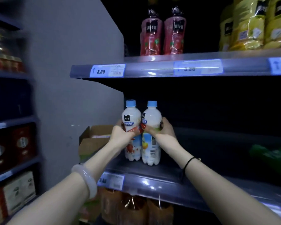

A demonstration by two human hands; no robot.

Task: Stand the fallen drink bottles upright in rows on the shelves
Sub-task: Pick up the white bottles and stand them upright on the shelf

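standing bottles (141,130), one in each grip

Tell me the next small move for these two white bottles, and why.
Probably let go of both. The left hand and right hand each grip a white bottle, and both already stand upright, side by side, on the middle shelf. The green bottle lying at right looks next.
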